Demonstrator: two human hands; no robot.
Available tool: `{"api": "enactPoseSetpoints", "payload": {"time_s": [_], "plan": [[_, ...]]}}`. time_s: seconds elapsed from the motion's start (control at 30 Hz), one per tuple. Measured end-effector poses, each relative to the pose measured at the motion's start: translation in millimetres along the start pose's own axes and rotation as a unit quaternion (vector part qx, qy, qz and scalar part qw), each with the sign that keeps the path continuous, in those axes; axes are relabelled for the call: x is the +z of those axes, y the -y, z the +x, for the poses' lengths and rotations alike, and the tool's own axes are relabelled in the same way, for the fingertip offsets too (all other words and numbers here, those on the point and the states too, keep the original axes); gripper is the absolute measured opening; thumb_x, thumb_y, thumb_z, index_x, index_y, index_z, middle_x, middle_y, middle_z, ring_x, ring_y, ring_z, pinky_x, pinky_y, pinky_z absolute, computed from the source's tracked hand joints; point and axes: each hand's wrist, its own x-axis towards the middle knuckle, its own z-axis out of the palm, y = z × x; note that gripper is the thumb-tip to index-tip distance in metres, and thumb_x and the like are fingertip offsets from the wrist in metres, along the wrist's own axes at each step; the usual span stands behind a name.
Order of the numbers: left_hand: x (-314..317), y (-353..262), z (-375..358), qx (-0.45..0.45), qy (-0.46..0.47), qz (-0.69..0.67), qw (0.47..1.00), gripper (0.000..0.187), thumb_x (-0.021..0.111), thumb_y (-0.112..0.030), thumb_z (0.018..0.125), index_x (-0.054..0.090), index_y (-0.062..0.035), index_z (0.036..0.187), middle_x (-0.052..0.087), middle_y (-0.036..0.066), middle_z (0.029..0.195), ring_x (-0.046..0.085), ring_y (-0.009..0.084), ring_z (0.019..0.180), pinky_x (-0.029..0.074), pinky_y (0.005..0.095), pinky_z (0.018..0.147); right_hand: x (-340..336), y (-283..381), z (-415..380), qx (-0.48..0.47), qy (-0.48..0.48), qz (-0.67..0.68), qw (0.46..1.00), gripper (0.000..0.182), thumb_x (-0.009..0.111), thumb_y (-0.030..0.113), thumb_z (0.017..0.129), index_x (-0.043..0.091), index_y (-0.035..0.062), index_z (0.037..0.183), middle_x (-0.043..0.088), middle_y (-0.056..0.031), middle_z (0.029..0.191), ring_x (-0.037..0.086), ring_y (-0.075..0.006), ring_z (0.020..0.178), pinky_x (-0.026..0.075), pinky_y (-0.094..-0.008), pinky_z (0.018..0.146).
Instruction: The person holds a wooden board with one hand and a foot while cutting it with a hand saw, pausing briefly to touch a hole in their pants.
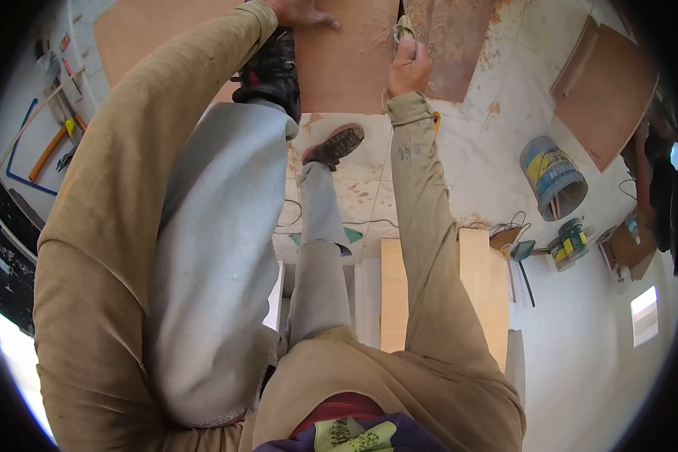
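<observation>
At the top edge, my left hand (303,12) lies flat with its fingers apart on a brown wooden board (343,71). My right hand (409,69) is closed round the handle of a saw (404,29) at the board's right part. A dark gap runs up from the handle; most of the blade is hidden or out of view. Sawdust is scattered over the board around the handle. My black shoe (271,75) rests on the board, left of centre, and my other shoe (334,146) stands on the tiled floor.
At the right are a brown panel (606,94), a blue bucket (554,177) and a smaller green can (569,245). Cables (505,224) lie on the floor. Tools, including an orange-handled one (49,153) and a blue frame (11,162), are at the left. Light wooden panels (484,286) stand below my right arm.
</observation>
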Motion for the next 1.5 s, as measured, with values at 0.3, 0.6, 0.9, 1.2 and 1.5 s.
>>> {"api": "enactPoseSetpoints", "payload": {"time_s": [0.3,0.6,0.9,1.2,1.5], "plan": [[0,2,-2,0.003,-0.002,-0.008,1.0,0.117,0.077,-0.074,0.06,0.031,-0.0254,0.156,0.013,0.02,0.164,0.005,0.0508,0.149,0.013,0.0777,0.11,-120,22,-182,0.149,0.083,0.05,0.984,0.027,0.049,0.026,0.103,0.06,0.0009,0.107,0.059,-0.0083,0.074,0.055,-0.0121,0.067,0.046,-0.0307,0.062],[5,1,-3,0.003,-0.031,-0.008,0.999,0.121,0.079,-0.074,0.056,0.03,-0.0261,0.156,0.013,0.021,0.164,0.004,0.0518,0.149,0.013,0.0784,0.109,-5,-13,-10,0.063,0.047,0.041,0.996,0.036,0.053,0.035,0.102,0.058,-0.0005,0.102,0.065,-0.0251,0.084,0.064,-0.0382,0.077,0.048,-0.0453,0.069],[4,0,1,0.006,0.009,0.004,1.0,0.126,0.081,-0.073,0.054,0.028,-0.023,0.157,0.008,0.022,0.164,0.0,0.0515,0.149,0.008,0.0778,0.11,-138,26,-197,0.178,0.102,0.064,0.977,0.031,0.05,0.029,0.104,0.058,0.0018,0.115,0.065,-0.0146,0.08,0.061,-0.019,0.07,0.05,-0.0363,0.067],[13,-1,2,0.004,-0.012,0.005,1.0,0.125,0.08,-0.073,0.055,0.028,-0.023,0.157,0.008,0.022,0.165,0.0,0.0509,0.15,0.006,0.0769,0.111,-2,-9,-23,0.006,-0.004,0.066,0.998,0.037,0.055,0.041,0.101,0.055,0.0032,0.103,0.064,-0.0283,0.083,0.063,-0.051,0.084,0.048,-0.0504,0.065],[9,3,0,0.022,-0.019,-0.005,1.0,0.123,0.08,-0.073,0.055,0.029,-0.0251,0.156,0.01,0.021,0.165,0.003,0.0516,0.149,0.012,0.0786,0.109,-115,13,-187,0.104,0.056,0.046,0.992,0.027,0.051,0.024,0.102,0.058,0.0017,0.115,0.064,-0.0121,0.077,0.056,-0.0124,0.065,0.047,-0.0323,0.059]]}}
